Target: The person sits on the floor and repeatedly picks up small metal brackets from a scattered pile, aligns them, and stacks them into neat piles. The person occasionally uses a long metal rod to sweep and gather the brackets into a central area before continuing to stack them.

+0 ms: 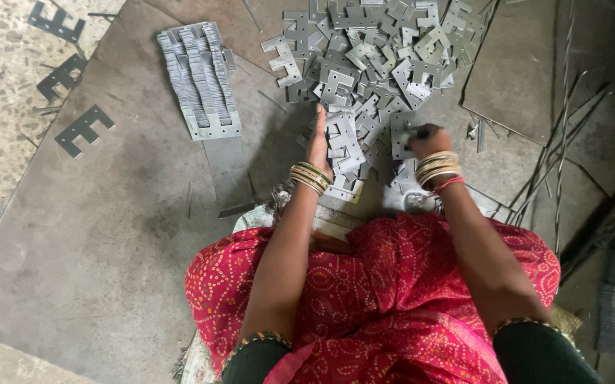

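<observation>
1. A heap of flat, E-shaped grey metal stampings [371, 50] is spread across the upper middle of the frame, and it thins out toward the 2 hands at centre.
2. The left hand [318, 142] is laid flat, fingers extended and together, against the left edge of a small bundle of stampings [343, 146] at the centre of the frame. It is open, pressing rather than gripping.
3. The right hand [424, 139], right of centre, is curled closed; 1 stamping [400, 135] appears to be pinched at its edge, though the fingertips are hidden by the knuckles.
4. Judged from this, the step in hand is gathering loose pieces into an aligned bundle. It is done well when every piece is turned the same way, the notches are matched, and the edges are tapped flush against the flat left palm before more are added.
5. The sheared edges look sharp, so pieces are better slid by their flat faces than dragged across the fingers.
6. A finished, overlapped row of stampings [201, 78] lies at upper left on the grey steel sheet [108, 235].
7. Thin metal rods [556, 156] lie at the right, well apart from the hands.
</observation>
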